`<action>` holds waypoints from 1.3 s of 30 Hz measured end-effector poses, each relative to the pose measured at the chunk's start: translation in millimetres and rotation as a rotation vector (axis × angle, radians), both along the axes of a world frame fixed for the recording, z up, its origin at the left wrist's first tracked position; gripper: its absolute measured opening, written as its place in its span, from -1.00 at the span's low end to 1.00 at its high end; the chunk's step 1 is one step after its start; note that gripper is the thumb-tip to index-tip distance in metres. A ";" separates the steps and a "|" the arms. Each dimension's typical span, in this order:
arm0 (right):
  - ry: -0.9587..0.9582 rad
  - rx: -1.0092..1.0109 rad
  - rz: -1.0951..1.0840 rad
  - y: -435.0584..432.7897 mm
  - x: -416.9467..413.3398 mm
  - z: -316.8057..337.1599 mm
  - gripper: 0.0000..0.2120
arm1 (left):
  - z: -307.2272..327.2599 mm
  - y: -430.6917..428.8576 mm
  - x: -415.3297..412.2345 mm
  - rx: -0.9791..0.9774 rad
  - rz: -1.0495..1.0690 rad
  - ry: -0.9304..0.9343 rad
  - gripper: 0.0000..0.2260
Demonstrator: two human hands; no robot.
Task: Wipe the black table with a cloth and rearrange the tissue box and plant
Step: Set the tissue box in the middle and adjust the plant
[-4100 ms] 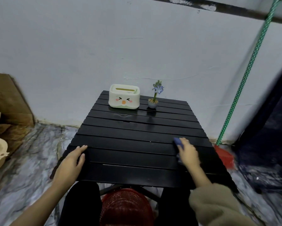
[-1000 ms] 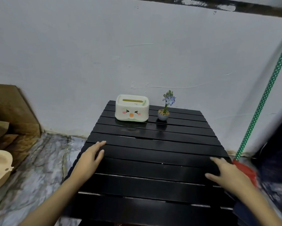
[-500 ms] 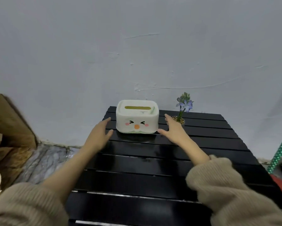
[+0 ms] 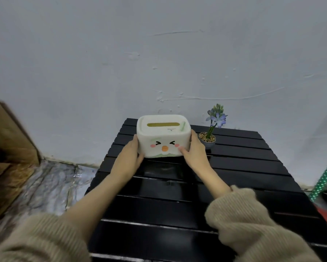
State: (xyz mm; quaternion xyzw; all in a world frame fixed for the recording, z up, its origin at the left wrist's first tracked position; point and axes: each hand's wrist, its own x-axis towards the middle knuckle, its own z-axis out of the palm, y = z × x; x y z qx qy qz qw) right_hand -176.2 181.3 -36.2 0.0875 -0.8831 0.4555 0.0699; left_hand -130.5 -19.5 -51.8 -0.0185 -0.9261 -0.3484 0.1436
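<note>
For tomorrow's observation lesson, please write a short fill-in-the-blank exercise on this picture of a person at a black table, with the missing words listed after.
1. Both hands grip the white ____ box, the left hand and right hand on opposite sides.
2. The box's front shows a face with an ____ nose.
3. The small potted plant has ____ flowers.
4. The slatted table is ____.

Missing words: tissue; orange; blue; black

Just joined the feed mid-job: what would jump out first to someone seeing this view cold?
The white tissue box with its cartoon face, at the far end of the black slatted table, clasped from both sides by the left hand and right hand. Just right of it stands a small potted plant with blue flowers, near the white wall.
</note>
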 end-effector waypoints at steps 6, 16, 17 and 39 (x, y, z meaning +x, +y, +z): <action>-0.012 -0.021 0.045 34.3 55.2 18.8 -0.39 | 5.8 31.9 70.3 0.077 0.016 0.025 -0.62; -0.096 -0.108 0.084 75.0 146.1 26.6 -0.39 | 14.6 77.7 176.2 0.127 0.024 0.017 -0.45; -0.111 -0.109 0.087 77.0 152.2 24.8 -0.39 | 13.5 78.9 182.5 0.128 0.021 -0.002 -0.45; -0.196 0.101 -0.067 118.6 94.0 6.2 -0.40 | -13.1 18.9 166.4 0.074 0.143 -0.193 -0.58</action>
